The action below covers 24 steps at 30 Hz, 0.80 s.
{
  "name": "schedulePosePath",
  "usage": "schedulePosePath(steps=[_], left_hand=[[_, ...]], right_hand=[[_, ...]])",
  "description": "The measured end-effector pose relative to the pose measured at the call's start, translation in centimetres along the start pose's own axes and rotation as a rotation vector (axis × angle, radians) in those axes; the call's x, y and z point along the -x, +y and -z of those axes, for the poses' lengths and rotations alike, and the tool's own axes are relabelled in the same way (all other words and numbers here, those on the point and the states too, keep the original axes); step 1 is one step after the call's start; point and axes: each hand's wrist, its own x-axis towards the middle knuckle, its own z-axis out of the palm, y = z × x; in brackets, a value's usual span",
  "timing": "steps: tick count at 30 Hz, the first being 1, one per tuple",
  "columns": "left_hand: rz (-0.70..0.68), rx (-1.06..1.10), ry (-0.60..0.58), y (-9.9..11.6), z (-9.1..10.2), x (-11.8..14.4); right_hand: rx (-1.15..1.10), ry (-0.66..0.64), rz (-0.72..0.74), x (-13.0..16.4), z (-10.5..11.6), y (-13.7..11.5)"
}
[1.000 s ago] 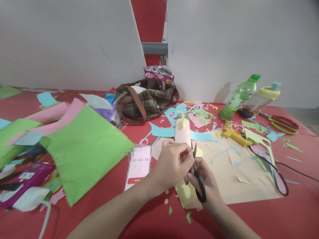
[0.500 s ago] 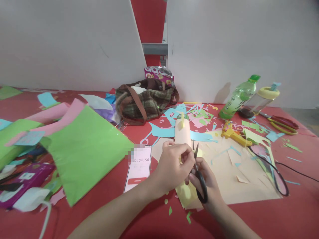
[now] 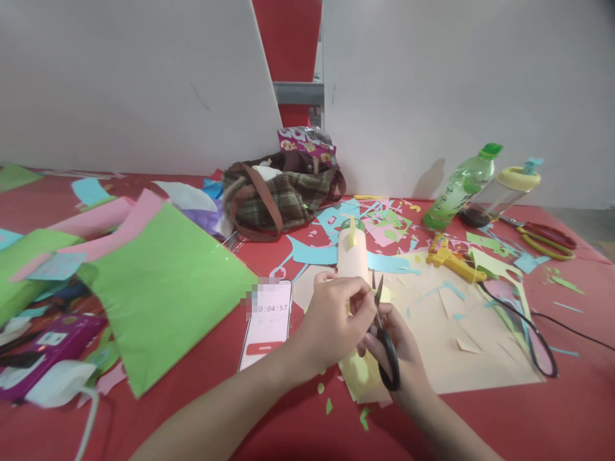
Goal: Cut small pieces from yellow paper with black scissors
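A: On the far left lie the green sheet and pink paper, then a phone flat on the red table, just beside the left hand

B: What does that hand grip?

A: Its fingertips pinch a small yellow paper piece, which sits between both hands, in front of a paper-wrapped tube. The right hand is closed through the loops of black scissors, blades slightly parted and pointing up, right beside the left fingers

B: The risk?

A: Likely a nicked fingertip, blades being that close, or a crooked cut if the small piece slips. Farther right, a yellow glue gun trails its cord near the right forearm, so it could snag. Two bottles stand beyond
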Motion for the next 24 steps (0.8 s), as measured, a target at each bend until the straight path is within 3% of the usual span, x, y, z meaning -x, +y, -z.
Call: schedulePosePath(steps=[10, 18, 24], left_hand=[[0.019, 0.016, -0.099, -0.1, 1.1, -0.6], [0.046, 0.112, -0.406, -1.1, 2.4, -0.8], [-0.071, 0.013, -0.541, -1.2, 2.6, -0.8]], right_hand=[[0.080, 0.079, -0.005, 0.1, -0.5, -0.5], [-0.027, 0.140, 0.022, -0.3, 0.2, 0.2], [-0.088, 0.175, 0.027, -0.6, 0.4, 0.1]])
